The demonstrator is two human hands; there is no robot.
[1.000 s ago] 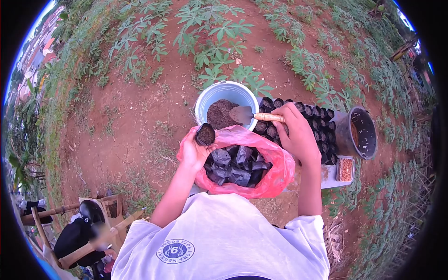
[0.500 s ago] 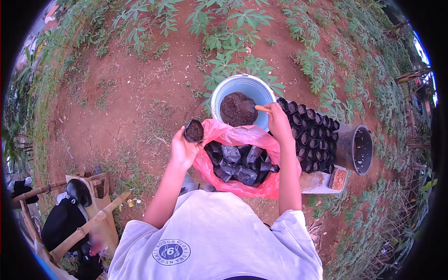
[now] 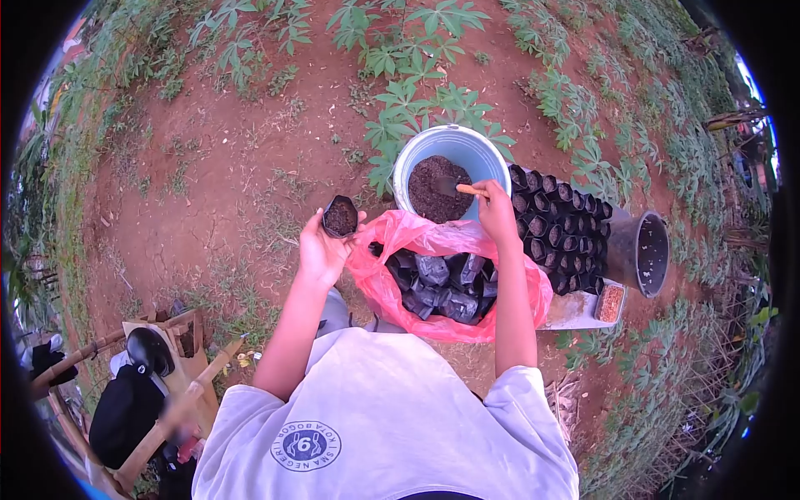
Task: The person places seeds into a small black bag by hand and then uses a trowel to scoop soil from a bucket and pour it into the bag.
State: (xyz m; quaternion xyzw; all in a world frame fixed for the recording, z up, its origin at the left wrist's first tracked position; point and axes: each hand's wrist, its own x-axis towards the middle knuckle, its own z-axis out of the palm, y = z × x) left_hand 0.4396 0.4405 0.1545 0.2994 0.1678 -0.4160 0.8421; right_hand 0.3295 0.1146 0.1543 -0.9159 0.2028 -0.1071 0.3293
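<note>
My left hand (image 3: 319,257) is wrapped around a small black polybag (image 3: 340,218), its mouth facing up and dark soil showing inside. In my right hand (image 3: 498,215) is the orange-brown handle of a small trowel (image 3: 472,191). The trowel's blade rests in the dark soil (image 3: 429,193) inside a pale blue bucket (image 3: 401,177). Just below the bucket, between my forearms, lies an open pink plastic bag (image 3: 372,279) holding several folded black polybags (image 3: 457,302). My right forearm passes over this bag's right side.
Rows of soil-filled black polybags (image 3: 568,223) stand right of the bucket. Beyond them a dark bucket (image 3: 625,250) leans on its side, near a small tray of orange grains (image 3: 611,303). Leafy plants (image 3: 417,62) grow ahead; a bamboo frame (image 3: 171,414) stands at lower left.
The view has shifted slightly, so the bucket and pink bag sit further right. My left hand with the polybag is a little higher and further from the bag. The trowel stays in the soil.
</note>
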